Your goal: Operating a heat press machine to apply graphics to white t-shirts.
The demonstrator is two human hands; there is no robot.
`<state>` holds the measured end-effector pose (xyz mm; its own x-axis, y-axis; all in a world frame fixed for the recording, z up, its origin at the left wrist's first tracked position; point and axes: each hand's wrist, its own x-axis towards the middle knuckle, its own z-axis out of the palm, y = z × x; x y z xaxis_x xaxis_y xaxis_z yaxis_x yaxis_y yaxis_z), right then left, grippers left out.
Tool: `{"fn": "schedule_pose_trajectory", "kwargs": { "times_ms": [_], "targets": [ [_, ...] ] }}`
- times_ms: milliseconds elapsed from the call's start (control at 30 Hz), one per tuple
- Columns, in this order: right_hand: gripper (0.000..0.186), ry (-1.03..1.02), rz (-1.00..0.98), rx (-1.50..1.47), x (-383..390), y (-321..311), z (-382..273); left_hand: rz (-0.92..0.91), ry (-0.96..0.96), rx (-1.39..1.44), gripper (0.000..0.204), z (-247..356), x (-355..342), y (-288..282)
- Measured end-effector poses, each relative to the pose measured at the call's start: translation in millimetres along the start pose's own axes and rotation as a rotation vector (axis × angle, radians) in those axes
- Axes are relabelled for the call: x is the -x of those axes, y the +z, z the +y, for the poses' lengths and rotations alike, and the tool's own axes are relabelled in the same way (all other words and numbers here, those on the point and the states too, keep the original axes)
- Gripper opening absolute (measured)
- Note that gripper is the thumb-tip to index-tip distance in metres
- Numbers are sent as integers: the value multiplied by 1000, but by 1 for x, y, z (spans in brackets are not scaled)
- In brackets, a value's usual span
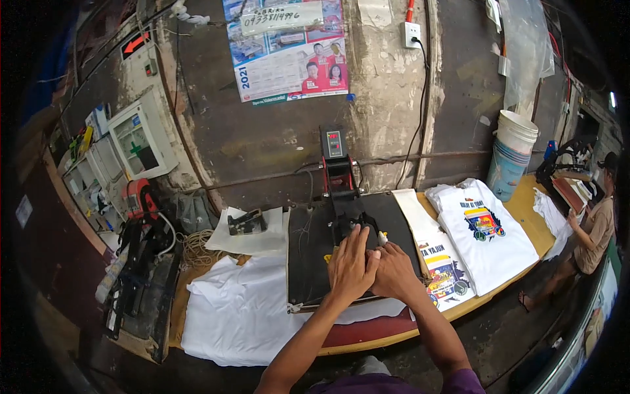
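Note:
A black heat press (312, 262) stands in the middle of the table, its flat plate lowered. On top of it, near the centre mechanism, my left hand (352, 266) lies with its fingers stretched forward and pressing down. Beside it and partly overlapped, my right hand (396, 270) has its fingers curled around the press handle; most of the handle is hidden beneath the hands. A white T-shirt (230, 312) spreads out from under the press to the left and front.
Printed white shirts (485, 230) lie to the right, with a stack of buckets (513, 154) behind. A second press (141, 262) and a coil of rope (195, 249) are at left. A black tape dispenser (247, 223) sits on paper. Another person (590, 230) stands far right.

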<state>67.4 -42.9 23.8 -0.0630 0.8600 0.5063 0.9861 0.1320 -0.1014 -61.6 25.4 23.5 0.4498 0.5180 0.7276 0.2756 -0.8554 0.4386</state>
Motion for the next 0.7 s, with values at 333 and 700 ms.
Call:
{"fn": "schedule_pose_trajectory", "kwargs": {
  "times_ms": [333,700],
  "targets": [
    [26,36,251,-29,-14,30,-6,-79,50,-53,50,-9,-2,5],
    [21,103,325,60,-8,32,-21,-15,135,-57,46,-10,6,3]
  ]
}}
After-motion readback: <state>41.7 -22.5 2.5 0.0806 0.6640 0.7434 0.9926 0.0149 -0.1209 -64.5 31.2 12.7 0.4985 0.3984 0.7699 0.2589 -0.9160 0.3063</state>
